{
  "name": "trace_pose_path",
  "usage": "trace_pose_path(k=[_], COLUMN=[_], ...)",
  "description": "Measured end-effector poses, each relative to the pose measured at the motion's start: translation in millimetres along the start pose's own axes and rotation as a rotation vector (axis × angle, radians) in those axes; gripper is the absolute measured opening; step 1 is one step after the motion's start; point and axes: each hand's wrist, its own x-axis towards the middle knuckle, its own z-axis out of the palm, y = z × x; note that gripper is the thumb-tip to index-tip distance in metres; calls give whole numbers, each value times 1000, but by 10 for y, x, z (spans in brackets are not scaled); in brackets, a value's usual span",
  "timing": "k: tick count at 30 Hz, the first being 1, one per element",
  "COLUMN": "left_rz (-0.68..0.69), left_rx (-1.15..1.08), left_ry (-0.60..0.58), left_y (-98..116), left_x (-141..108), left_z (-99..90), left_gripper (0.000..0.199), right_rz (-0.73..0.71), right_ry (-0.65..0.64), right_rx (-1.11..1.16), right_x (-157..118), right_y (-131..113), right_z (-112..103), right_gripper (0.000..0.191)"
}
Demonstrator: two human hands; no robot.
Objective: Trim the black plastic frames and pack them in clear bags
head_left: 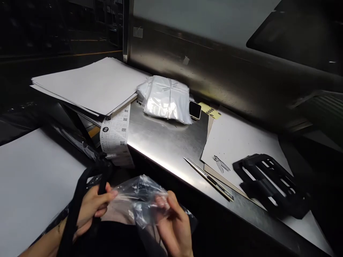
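Observation:
Low in front of me, a clear plastic bag (142, 201) is stretched between my two hands. My left hand (92, 207) pinches the bag's left edge with closed fingers. A black frame-like part (77, 200) passes over that same hand and wrist; whether the fingers also grip it I cannot tell. On the other side my right hand (174, 221) has its fingers and thumb closed on the bag, some of them seen through the film. Another black slotted plastic part (268, 182), slightly blurred, lies at the right of the metal bench (163, 137).
A tied bundle of clear bags (167, 98) sits mid-bench, beside a stack of white sheets (91, 84). Small nippers (221, 164) rest on white paper (238, 142), near a slim cutter-like tool (209, 178). Printed labels (115, 135) hang off the bench edge.

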Motion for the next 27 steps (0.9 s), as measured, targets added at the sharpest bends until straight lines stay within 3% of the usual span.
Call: trace_pose_path(k=[3, 8, 12, 15, 16, 19, 20, 24, 27], left_rz=[13, 11, -44, -47, -53, -79, -85, -106, -133], left_rx=[82, 257, 451, 591, 622, 684, 696, 707, 709], left_ry=[-9, -214, -362, -453, -476, -514, -508, -443, -440], left_y=[-86, 47, 153, 50, -10, -189, -232, -281, -247], left_x=[123, 173, 234, 353, 396, 482, 489, 431, 385], left_z=[-166, -222, -48, 221, 310, 474, 485, 397, 337], left_gripper=[32, 38, 44, 73, 70, 23, 18, 24, 35], right_rz=[22, 37, 88, 112, 112, 98, 78, -39, -31], right_ry=[120, 230, 219, 145, 117, 44, 35, 91, 125], right_rx=[139, 107, -72, -246, -310, -538, -629, -987, -1138], right_x=[-21, 48, 149, 169, 151, 1, -79, -508, -871], right_y=[17, 18, -71, -122, -135, -163, -167, -74, 148], right_z=[-249, -607, -722, -670, -644, -626, -654, -871, -921], right_gripper=[26, 18, 25, 28, 28, 25, 23, 18, 20])
